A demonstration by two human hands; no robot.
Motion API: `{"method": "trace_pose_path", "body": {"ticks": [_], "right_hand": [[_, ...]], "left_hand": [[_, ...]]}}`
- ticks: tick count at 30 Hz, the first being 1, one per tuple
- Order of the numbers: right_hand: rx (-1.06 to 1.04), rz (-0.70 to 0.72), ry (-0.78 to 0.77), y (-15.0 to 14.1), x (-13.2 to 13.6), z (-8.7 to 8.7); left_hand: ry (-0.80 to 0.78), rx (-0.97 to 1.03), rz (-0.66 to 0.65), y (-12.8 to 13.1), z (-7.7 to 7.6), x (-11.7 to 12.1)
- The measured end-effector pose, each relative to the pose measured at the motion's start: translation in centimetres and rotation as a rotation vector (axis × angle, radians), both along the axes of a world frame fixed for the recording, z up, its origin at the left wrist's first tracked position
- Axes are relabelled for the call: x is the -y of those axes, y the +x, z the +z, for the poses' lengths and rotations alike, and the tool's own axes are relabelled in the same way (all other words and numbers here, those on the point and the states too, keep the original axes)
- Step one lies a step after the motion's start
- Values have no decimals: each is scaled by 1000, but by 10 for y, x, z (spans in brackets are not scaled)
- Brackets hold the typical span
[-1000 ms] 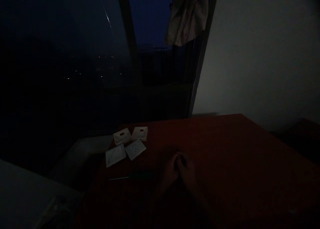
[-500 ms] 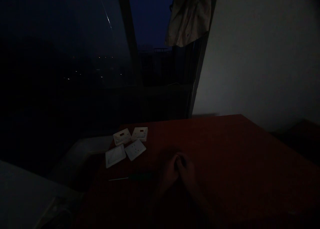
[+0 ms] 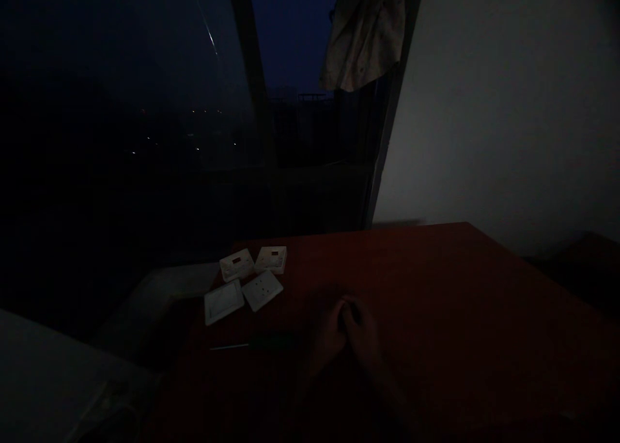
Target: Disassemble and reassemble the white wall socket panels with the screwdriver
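The room is very dark. My left hand (image 3: 325,334) and my right hand (image 3: 364,334) rest together on a red-brown table (image 3: 460,288), fingers curled and touching each other. Whether anything sits between them is hidden by the gloom. To the left of my left hand lies a screwdriver (image 3: 256,344) with a dark handle and a thin metal shaft. Beyond it, at the table's left corner, lie several white switch and socket plates (image 3: 252,278), flat and close together.
A large dark window (image 3: 194,107) with distant lights fills the back left. A pale cloth (image 3: 363,33) hangs at the top by the frame. A white wall (image 3: 508,107) stands at the right. A pale cushion or bedding (image 3: 62,372) lies left of the table.
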State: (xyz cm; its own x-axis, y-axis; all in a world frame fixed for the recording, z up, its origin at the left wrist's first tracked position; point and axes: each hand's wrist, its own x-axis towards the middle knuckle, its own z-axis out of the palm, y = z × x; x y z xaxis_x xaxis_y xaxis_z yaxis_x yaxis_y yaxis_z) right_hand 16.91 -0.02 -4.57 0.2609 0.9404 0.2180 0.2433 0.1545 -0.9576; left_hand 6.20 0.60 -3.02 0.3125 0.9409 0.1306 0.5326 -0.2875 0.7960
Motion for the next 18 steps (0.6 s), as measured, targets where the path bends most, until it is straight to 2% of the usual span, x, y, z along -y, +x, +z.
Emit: {"method": "trace_pose_path", "body": {"ticks": [18], "right_hand": [[8,1,11,1,1,3]], "left_hand": [[-4,-4,6,-1,-1,1]]}}
